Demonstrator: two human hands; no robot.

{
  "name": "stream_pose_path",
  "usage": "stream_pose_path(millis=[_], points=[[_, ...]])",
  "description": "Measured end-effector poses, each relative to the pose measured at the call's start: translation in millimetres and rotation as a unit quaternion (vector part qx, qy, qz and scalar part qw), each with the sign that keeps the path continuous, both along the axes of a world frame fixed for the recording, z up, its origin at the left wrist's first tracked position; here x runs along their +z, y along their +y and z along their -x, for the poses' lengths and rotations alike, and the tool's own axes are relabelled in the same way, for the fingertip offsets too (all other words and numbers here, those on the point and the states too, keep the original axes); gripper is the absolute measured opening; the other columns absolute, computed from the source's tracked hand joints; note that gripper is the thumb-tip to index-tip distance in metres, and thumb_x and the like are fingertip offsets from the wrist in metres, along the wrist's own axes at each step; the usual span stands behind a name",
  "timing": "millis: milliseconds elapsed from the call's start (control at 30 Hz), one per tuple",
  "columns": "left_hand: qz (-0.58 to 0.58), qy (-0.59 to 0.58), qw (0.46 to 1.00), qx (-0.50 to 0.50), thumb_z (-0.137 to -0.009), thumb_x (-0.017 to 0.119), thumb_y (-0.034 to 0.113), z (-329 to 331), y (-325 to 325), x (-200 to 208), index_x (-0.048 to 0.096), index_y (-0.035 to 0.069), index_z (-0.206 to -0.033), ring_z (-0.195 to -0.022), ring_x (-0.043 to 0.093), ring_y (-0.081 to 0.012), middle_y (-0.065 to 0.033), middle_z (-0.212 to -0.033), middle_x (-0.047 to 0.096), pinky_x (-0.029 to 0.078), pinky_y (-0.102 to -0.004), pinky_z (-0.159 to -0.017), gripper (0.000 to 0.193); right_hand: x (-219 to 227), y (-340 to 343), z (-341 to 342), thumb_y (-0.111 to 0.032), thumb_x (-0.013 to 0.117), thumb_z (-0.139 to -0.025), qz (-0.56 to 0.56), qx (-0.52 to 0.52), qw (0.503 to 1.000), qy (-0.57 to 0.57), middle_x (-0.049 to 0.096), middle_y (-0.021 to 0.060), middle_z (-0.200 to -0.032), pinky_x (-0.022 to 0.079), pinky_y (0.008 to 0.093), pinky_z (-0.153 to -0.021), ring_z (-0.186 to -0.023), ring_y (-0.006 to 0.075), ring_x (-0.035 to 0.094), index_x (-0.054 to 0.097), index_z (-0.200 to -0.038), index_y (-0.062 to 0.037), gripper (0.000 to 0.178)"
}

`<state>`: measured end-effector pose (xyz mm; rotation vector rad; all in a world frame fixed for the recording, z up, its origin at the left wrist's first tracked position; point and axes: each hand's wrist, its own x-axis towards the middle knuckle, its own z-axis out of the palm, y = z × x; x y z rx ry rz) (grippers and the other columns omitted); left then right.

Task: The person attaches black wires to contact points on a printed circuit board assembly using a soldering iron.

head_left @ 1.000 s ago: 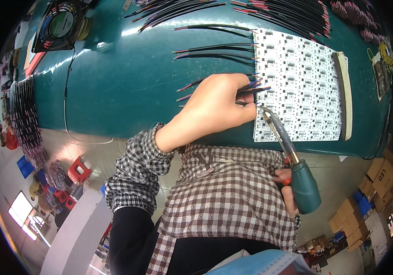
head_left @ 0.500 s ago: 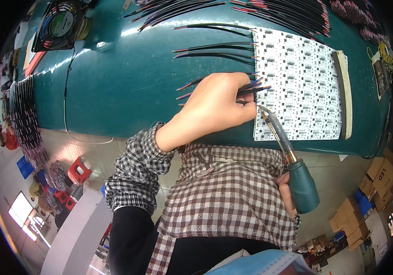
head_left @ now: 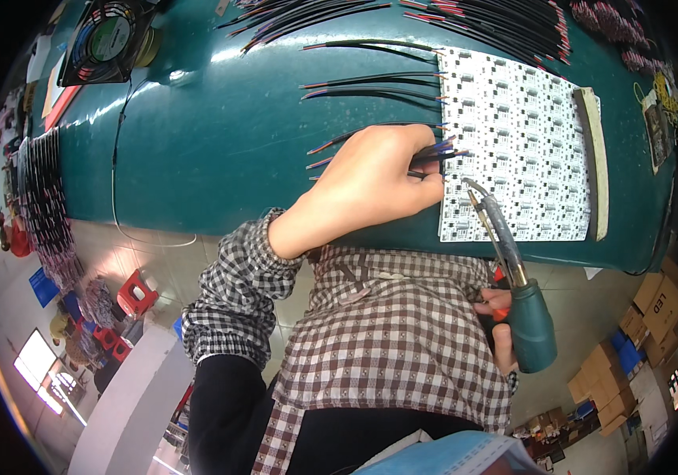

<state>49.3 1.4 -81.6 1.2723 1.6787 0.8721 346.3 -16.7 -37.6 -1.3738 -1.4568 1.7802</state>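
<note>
My left hand (head_left: 386, 170) is closed on several black-sleeved wires (head_left: 438, 150), their coloured ends poking out past the fingers at the left edge of a white circuit board panel (head_left: 521, 142). Behind the green handle of a soldering iron (head_left: 532, 328), my right hand (head_left: 502, 336) shows only in part, its fingers wrapped round the handle. The iron's bent tip hovers over or rests on the panel's lower left part; which one I cannot tell. More black wires (head_left: 374, 79) lie with their right ends along the panel's left edge.
A pale bar (head_left: 598, 162) lies along the panel's right edge. Bundles of black wires (head_left: 489, 28) spread at the table's far side. A fan (head_left: 109, 39) stands far left on the green table (head_left: 196, 150); another wire bundle (head_left: 41, 198) hangs over the left edge.
The soldering iron's tip has shifted slightly right, away from the wire ends at the panel's edge. More of my right fingers shows, with something red by them. My left hand stays nearly still.
</note>
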Motion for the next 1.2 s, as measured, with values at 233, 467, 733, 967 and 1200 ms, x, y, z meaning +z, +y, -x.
stream_pose_path(millis=[233,467,733,967,1200], points=[[-0.250,0.103,0.963,0.012,-0.092,0.054,-0.003,13,-15,-6,0.055,-0.003,-0.103,-0.078,0.061,-0.0263,-0.0141,-0.091,0.063,0.049,-0.0318,-0.075,0.011,0,7,-9,-0.025,0.051,-0.099,-0.088,0.074,0.993,0.036,0.055,0.0233,-0.119,0.056,0.0382,-0.087,-0.107,0.0300,0.062,0.044,-0.129,0.0098,0.046],[0.007,-0.105,0.993,0.050,-0.093,0.061,0.005,-26,-38,19,0.060,0.000,-0.111,-0.068,0.057,-0.0099,-0.0073,-0.079,0.060,0.046,-0.0259,-0.061,0.019,-5,3,-19,-0.040,0.069,-0.088,-0.036,0.031,0.999,0.005,0.054,0.0202,-0.123,0.057,0.0389,-0.088,-0.120,0.0309,0.056,0.047,-0.130,0.0050,0.065],[0.041,-0.102,0.986,0.123,-0.088,0.068,0.011,-29,-33,-4,0.059,-0.001,-0.091,-0.071,0.054,-0.0072,-0.0034,-0.078,0.061,0.044,-0.0250,-0.066,0.016,-13,3,-21,-0.026,0.055,-0.097,-0.094,0.088,0.991,0.026,0.052,0.0253,-0.124,0.056,0.0374,-0.087,-0.112,0.0287,0.060,0.044,-0.126,0.0106,0.048],[0.078,-0.120,0.977,0.161,-0.080,0.072,0.011,-30,-29,-2,0.056,-0.003,-0.081,-0.072,0.050,-0.0050,-0.0033,-0.076,0.060,0.045,-0.0240,-0.064,0.021,-18,3,-24,-0.035,0.081,-0.080,-0.045,0.060,0.997,0.021,0.063,0.0166,-0.100,0.060,0.0398,-0.082,-0.098,0.0300,0.066,0.050,-0.123,0.0068,0.067],[0.066,-0.088,0.980,0.164,-0.077,0.072,0.011,-29,-26,-3,0.049,-0.002,-0.076,-0.070,0.047,-0.0040,-0.0046,-0.074,0.059,0.043,-0.0227,-0.059,0.027,-15,2,-9,-0.026,0.082,-0.080,-0.065,0.021,0.998,0.011,0.064,0.0165,-0.097,0.061,0.0372,-0.077,-0.095,0.0294,0.068,0.055,-0.117,0.0089,0.058]])
